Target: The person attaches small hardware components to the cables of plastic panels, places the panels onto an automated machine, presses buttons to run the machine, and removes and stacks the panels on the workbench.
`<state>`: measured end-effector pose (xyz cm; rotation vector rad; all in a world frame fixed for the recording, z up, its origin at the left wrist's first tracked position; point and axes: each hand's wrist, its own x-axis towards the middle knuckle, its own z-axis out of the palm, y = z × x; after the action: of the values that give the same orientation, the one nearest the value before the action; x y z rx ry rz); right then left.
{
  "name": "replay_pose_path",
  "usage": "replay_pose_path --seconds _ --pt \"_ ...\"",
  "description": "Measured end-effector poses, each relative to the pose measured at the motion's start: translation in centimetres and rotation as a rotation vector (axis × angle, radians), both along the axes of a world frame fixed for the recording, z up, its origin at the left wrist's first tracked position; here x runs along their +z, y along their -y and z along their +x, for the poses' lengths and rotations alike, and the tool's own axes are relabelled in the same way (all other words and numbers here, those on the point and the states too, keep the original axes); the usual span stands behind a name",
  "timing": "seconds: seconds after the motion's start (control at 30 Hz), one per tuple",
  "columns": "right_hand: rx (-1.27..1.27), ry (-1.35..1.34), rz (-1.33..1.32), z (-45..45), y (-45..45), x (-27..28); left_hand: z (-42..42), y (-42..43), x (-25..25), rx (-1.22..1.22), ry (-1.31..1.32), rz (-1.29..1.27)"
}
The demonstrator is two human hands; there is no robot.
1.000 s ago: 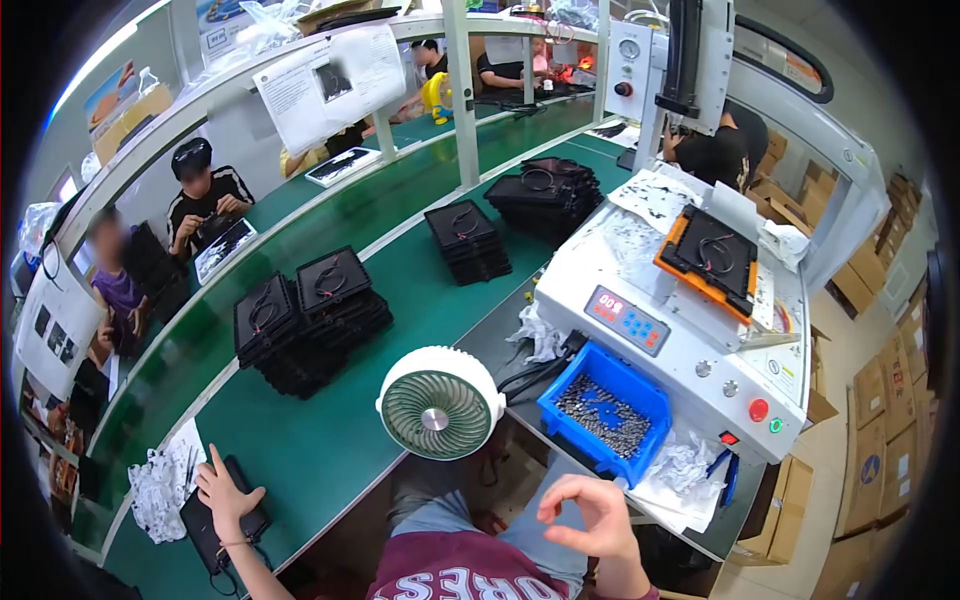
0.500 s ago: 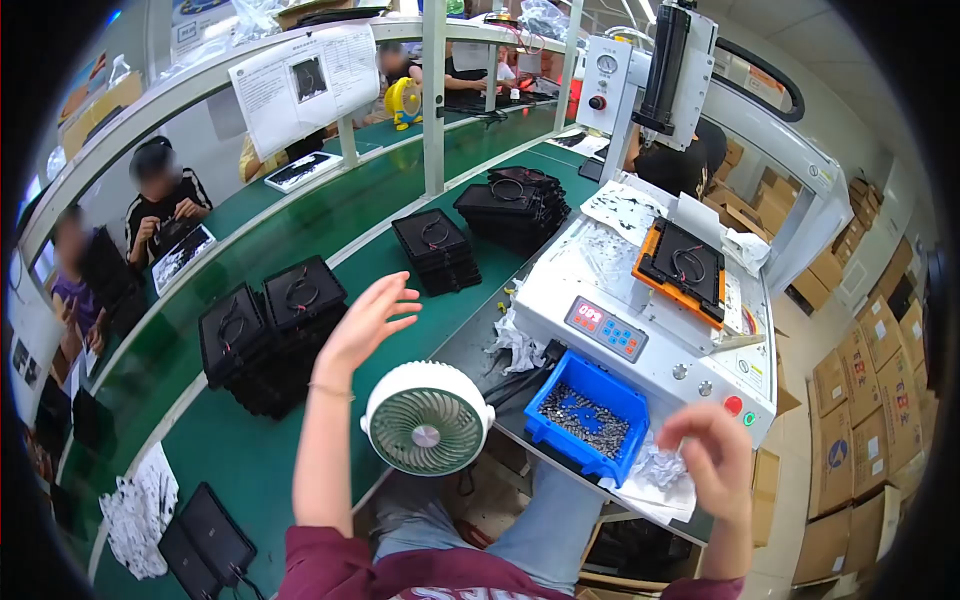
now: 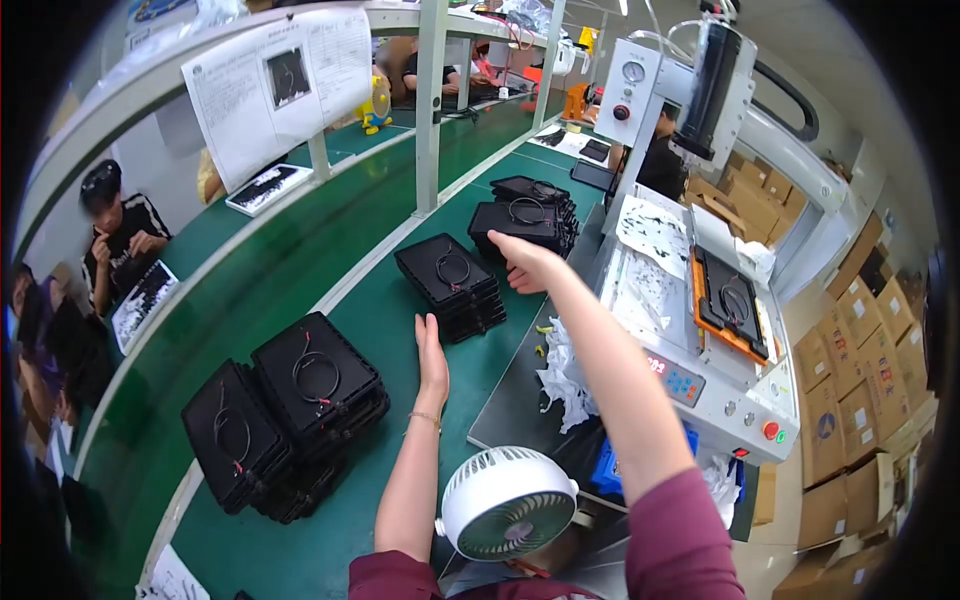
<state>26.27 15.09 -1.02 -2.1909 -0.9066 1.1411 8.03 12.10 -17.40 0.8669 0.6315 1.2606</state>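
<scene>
Stack of black panels, twelve o'clock from the person.
Left hand at its seven, right hand at its two: unclenched, apart, contact unclear; uneven pushing could skew it.

Before us runs a green worktop. On its near part we see two stacks of black cases side by side, coiled cables on top. Farther along stand a middle stack and, just beyond, a far stack. A white sheet and a dark flat device lie near the far end. Our adjoining dark grey surface bears crumpled white paper and a white machine.
</scene>
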Motion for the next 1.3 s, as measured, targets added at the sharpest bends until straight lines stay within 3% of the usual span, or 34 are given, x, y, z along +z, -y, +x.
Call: replay_pose_path --seconds 0.1,0.2,0.23,0.33,0.47,0.53,0.57,0.6,0.67,0.73,0.8,0.87,1.07,1.3 --pt "-0.051 -0.097 -0.054 0.4 -2.8 -4.9 1.2 -1.3 -0.9 -0.031 -0.061 0.023" --pt "-0.027 -0.064 -0.024 -1.6 -1.8 -4.5 1.9 -1.5 -0.7 -0.023 -0.090 0.022" --pt "-0.059 -0.019 0.097 -2.4 -1.2 -4.4 2.0 -1.1 -0.4 0.013 -0.135 0.042" --pt "-0.142 -0.071 -0.030 -0.1 -3.1 -7.0 1.9 -0.1 1.1 0.103 -0.227 0.082" --pt "-0.161 -0.197 0.016 1.0 -2.1 -7.6 2.2 1.2 2.1 0.225 -0.238 0.100" --pt "-0.386 -0.310 0.154 2.0 -2.3 -6.8 2.2 1.4 1.5 0.250 -0.232 0.119" --pt "-0.410 -0.181 0.295 4.8 -3.8 -9.1 2.1 1.6 1.2 0.265 -0.235 0.158" --pt "-0.537 0.017 0.328 3.6 -2.7 -7.6 2.0 2.0 1.2 0.252 -0.246 0.164" --pt "-0.410 0.337 -0.074 7.4 -4.5 -9.6 1.8 1.9 1.9 0.247 -0.248 0.200" --pt "-0.287 0.544 -0.342 4.6 -2.2 -7.9 1.9 1.8 1.9 0.250 -0.271 0.178" --pt "-0.191 0.595 -0.464 5.0 -1.9 -9.6 2.2 1.9 2.1 0.270 -0.341 0.162" --pt "-0.315 0.609 -0.331 2.7 -0.3 -8.2 2.3 1.7 1.9 0.283 -0.371 0.184" --pt "-0.339 0.774 -0.204 3.1 -0.2 -9.4 2.7 1.4 1.7 0.327 -0.373 0.207" --pt "-0.107 0.899 -0.283 2.1 0.1 -9.4 2.6 1.4 1.6 0.304 -0.350 0.205"
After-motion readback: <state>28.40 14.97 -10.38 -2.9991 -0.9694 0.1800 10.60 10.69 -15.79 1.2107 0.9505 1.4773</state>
